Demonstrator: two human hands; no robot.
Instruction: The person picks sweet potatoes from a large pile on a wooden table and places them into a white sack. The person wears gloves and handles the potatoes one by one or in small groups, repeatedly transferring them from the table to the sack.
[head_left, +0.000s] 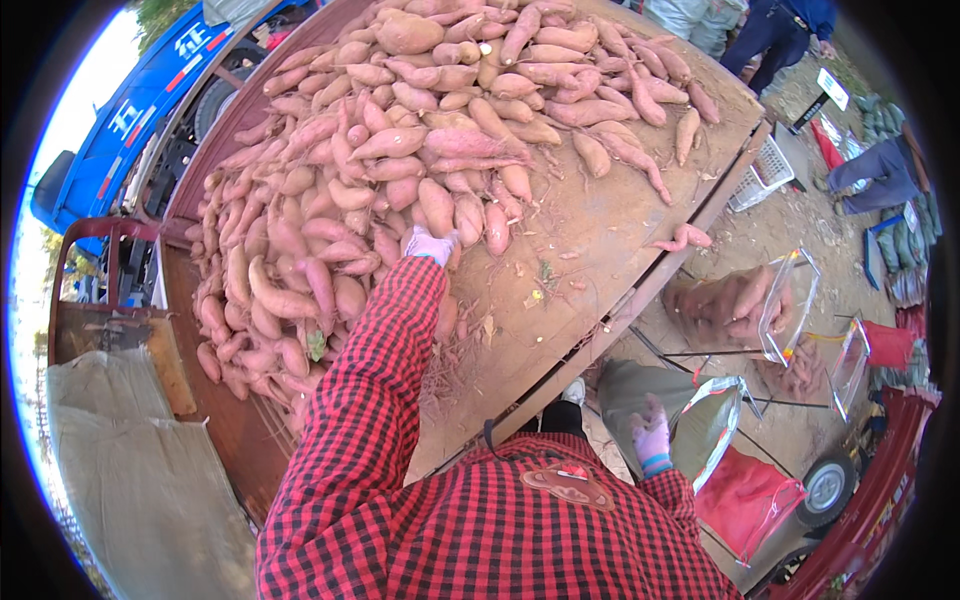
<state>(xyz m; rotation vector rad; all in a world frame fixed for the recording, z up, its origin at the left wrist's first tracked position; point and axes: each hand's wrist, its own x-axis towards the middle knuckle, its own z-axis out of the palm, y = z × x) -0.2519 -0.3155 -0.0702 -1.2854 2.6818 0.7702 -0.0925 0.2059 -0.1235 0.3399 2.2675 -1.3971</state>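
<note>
A large heap of sweet potatoes covers the left and far part of a truck bed. My left hand, in a light glove with a blue cuff, reaches onto the heap's near edge and touches the sweet potatoes there; its fingers are partly hidden, so a grip cannot be made out. My right hand, also gloved, is low on the right with its fingers apart and nothing visible in it. It hangs beside an open grey-green woven sack. One forked sweet potato lies apart at the bed's edge.
Right of the bed, a clear bag of sweet potatoes and a red mesh bag are held on metal frames. A white plastic crate is on the ground. People stand at upper right. A blue truck is beyond the bed's left side.
</note>
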